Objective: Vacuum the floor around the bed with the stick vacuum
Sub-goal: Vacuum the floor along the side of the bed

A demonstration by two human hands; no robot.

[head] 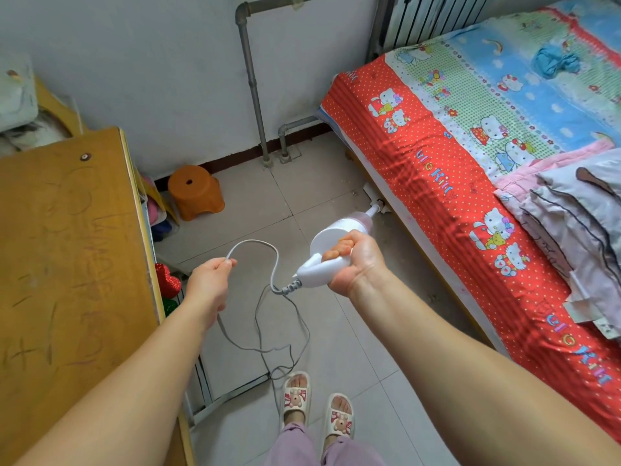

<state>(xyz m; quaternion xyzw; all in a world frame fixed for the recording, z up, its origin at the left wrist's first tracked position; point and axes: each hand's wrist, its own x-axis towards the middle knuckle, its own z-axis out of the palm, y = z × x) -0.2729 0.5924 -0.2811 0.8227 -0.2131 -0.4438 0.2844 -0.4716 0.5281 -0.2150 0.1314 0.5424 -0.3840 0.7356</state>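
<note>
right hand (358, 264) wrapped round stick vacuum (331, 250) handle, left hand (208, 280) pinching cord (268, 264), nozzle under bed (437, 169) edge

One stick vacuum (331, 245), one power cord (268, 290), one bed (437, 183), one orange stool (195, 193), one wooden desk (67, 247), two hands and two slippers are seen; two wall pipes are counted.

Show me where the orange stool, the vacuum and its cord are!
orange stool (196, 191): head view, on its seat top.
vacuum (331, 238): head view, on the white round body above the handle.
cord (252, 244): head view, on the loop near the left hand.
</note>
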